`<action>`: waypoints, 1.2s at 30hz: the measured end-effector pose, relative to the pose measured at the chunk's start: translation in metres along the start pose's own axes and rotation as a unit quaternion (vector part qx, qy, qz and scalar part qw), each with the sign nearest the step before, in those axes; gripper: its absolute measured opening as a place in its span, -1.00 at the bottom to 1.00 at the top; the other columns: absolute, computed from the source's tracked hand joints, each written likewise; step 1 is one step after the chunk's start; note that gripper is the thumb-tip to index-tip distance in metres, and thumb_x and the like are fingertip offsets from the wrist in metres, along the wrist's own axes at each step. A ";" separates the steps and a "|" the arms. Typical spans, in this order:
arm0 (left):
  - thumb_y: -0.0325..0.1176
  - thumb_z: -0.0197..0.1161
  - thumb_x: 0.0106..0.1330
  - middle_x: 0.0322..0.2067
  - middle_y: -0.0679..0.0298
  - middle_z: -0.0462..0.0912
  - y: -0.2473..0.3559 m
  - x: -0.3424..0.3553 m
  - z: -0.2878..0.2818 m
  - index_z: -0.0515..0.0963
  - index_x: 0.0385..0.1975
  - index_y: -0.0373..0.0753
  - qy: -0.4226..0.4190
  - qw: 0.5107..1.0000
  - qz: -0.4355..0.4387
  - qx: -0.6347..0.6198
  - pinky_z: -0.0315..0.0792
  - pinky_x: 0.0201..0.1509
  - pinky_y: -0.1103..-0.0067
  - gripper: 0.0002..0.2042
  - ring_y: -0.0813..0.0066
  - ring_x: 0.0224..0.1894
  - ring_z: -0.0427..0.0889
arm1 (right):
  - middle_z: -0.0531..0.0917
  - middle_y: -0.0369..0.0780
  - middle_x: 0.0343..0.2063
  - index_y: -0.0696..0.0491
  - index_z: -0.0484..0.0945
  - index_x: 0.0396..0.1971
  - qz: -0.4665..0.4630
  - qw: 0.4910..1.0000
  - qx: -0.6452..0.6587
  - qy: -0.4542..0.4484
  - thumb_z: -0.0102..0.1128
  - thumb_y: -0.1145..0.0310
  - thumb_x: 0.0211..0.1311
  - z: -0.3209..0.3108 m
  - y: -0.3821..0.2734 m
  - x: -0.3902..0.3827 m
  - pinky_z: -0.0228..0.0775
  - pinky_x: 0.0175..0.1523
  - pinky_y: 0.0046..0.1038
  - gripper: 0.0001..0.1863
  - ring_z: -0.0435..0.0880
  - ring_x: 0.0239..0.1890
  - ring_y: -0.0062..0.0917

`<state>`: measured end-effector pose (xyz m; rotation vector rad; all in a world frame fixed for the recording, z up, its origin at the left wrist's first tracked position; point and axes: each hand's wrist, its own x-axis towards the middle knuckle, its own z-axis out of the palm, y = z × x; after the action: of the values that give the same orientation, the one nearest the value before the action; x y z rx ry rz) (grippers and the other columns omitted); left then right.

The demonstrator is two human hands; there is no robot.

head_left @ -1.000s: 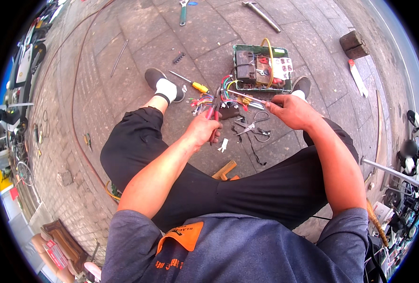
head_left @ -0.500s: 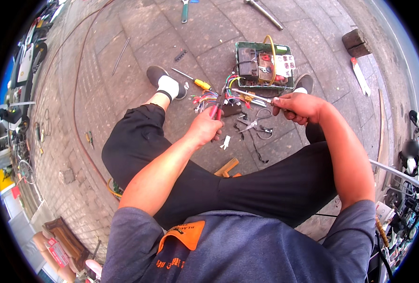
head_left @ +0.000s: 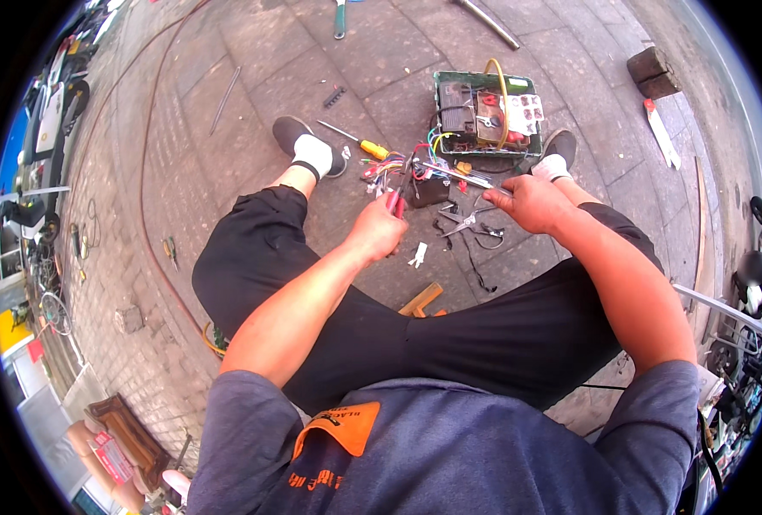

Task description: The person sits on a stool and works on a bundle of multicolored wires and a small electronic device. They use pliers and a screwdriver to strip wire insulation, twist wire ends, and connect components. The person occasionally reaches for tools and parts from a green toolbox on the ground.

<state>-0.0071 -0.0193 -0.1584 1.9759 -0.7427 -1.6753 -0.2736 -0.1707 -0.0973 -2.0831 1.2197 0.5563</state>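
Observation:
My left hand is closed around red-handled pliers, whose dark jaws point away from me into a bundle of coloured wires. In my right hand is a slim tool with a long silvery shaft; its tip reaches the wires by the plier jaws. My fingers hide its handle, so its exact kind is unclear. A dark brown block-like piece lies beneath the tools. Just nearer lie a grey multi-tool-like pliers and black cable pieces. A yellow-handled screwdriver rests left of the wires.
A green basket with a yellow handle holds a black battery and small parts, beyond my hands. My feet stand either side. A wooden block, a red-and-white blade-like item, a metal pipe and a green-handled tool lie farther out.
My right hand has dropped slightly lower and turned, its fingers now more stretched along the tool. The left hand keeps its hold on the pliers. The view has shifted a little.

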 end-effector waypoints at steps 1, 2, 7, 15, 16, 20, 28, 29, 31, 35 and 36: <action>-0.53 0.22 0.24 -0.46 0.24 0.54 -0.001 0.001 -0.001 0.43 -0.02 -0.23 0.004 1.000 0.004 -0.008 0.45 -0.56 0.44 -0.69 0.44 -0.57 0.55 | 0.78 -0.01 -0.26 0.07 0.72 -0.17 -0.003 1.000 -0.015 0.019 0.01 -0.34 0.46 -0.002 -0.005 -0.002 0.55 0.03 -0.06 -0.31 0.74 -0.06 -0.05; -0.51 0.21 0.22 -0.44 0.22 0.55 -0.003 0.003 -0.002 0.43 -0.05 -0.22 0.008 1.000 0.008 -0.017 0.48 -0.55 0.42 -0.71 0.41 -0.55 0.57 | 0.78 -0.01 -0.26 0.07 0.73 -0.18 -0.006 0.999 -0.030 0.037 0.01 -0.34 0.46 -0.005 -0.011 -0.004 0.55 0.03 -0.06 -0.31 0.74 -0.06 -0.06; -0.56 0.19 0.23 -0.47 0.26 0.51 -0.005 0.003 0.000 0.43 0.03 -0.24 0.009 0.999 0.013 -0.032 0.41 -0.57 0.45 -0.65 0.45 -0.59 0.51 | 0.78 -0.03 -0.27 0.03 0.74 -0.19 -0.018 0.993 -0.069 0.093 0.05 -0.32 0.44 0.002 -0.013 -0.008 0.57 -0.01 -0.05 -0.35 0.76 -0.10 -0.08; -0.54 0.19 0.22 -0.55 0.29 0.47 -0.004 -0.001 -0.001 0.43 -0.08 -0.21 0.019 0.999 0.043 0.012 0.39 -0.63 0.41 -0.73 0.42 -0.66 0.51 | 0.78 -0.06 -0.35 0.00 0.71 -0.30 0.000 0.989 -0.101 0.112 0.07 -0.30 0.43 0.001 -0.020 -0.017 0.58 -0.13 -0.03 -0.40 0.78 -0.20 -0.08; -0.53 0.20 0.22 -0.57 0.29 0.47 -0.012 0.007 -0.003 0.43 -0.14 -0.20 0.027 0.997 0.071 0.028 0.39 -0.64 0.40 -0.77 0.41 -0.67 0.51 | 0.78 -0.07 -0.35 -0.02 0.70 -0.31 -0.012 0.988 -0.106 0.115 0.08 -0.32 0.40 0.002 -0.018 -0.016 0.59 -0.14 -0.02 -0.40 0.79 -0.21 -0.10; -0.45 0.18 0.23 -0.51 0.26 0.47 -0.018 0.012 -0.007 0.43 -0.21 -0.15 0.032 0.997 0.066 0.022 0.40 -0.55 0.32 -0.84 0.35 -0.59 0.52 | 0.79 -0.04 -0.11 -0.01 0.78 -0.11 0.006 0.999 -0.038 0.036 -0.03 -0.38 0.42 -0.003 -0.013 -0.004 0.56 0.13 -0.06 -0.29 0.76 0.00 -0.09; -0.48 0.22 0.23 -0.54 0.29 0.47 0.006 -0.009 0.004 0.44 -0.02 -0.23 0.020 0.998 0.045 -0.044 0.43 -0.60 0.42 -0.69 0.43 -0.66 0.49 | 0.37 -0.45 -0.61 -0.05 0.51 -0.48 0.099 0.918 0.323 -0.206 0.06 -0.37 0.45 -0.016 0.014 0.008 0.14 -0.60 -0.57 -0.37 0.25 -0.68 -0.75; -0.47 0.22 0.23 -0.54 0.28 0.48 0.006 -0.008 0.008 0.44 -0.03 -0.23 0.020 0.998 0.055 -0.038 0.44 -0.60 0.42 -0.70 0.43 -0.66 0.50 | 0.60 -0.28 -0.53 0.08 0.63 -0.43 0.085 0.960 0.216 -0.159 -0.04 -0.46 0.43 -0.010 0.013 0.008 0.42 -0.47 -0.36 -0.21 0.55 -0.58 -0.50; -0.45 0.22 0.24 -0.53 0.26 0.51 0.003 -0.002 0.014 0.45 -0.06 -0.23 0.023 0.997 0.072 -0.028 0.45 -0.60 0.42 -0.72 0.43 -0.66 0.51 | 0.76 -0.03 -0.33 0.19 0.73 -0.27 0.018 0.997 0.079 -0.018 -0.11 -0.50 0.41 0.014 0.027 0.014 0.57 -0.13 -0.13 -0.09 0.75 -0.28 -0.14; -0.36 0.24 0.25 -0.51 0.18 0.54 -0.011 -0.007 0.008 0.48 -0.17 -0.25 0.062 0.994 0.084 0.034 0.49 -0.46 0.33 -0.79 0.31 -0.59 0.55 | 0.77 0.09 -0.16 0.15 0.79 -0.21 0.026 0.999 0.022 -0.002 -0.06 -0.43 0.40 -0.007 -0.009 -0.012 0.53 0.18 -0.10 -0.16 0.73 -0.01 0.00; -0.34 0.25 0.25 -0.49 0.14 0.55 -0.013 -0.004 0.005 0.49 -0.20 -0.25 0.075 0.992 0.088 0.061 0.52 -0.38 0.29 -0.80 0.24 -0.53 0.58 | 0.77 0.07 -0.17 0.12 0.80 -0.19 0.014 1.000 0.009 0.011 -0.04 -0.42 0.39 -0.009 -0.007 -0.010 0.54 0.17 -0.08 -0.18 0.74 -0.03 0.00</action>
<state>-0.0112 -0.0067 -0.1641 2.0266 -0.9509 -1.3942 -0.2721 -0.1686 -0.0821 -2.0647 1.2646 0.5352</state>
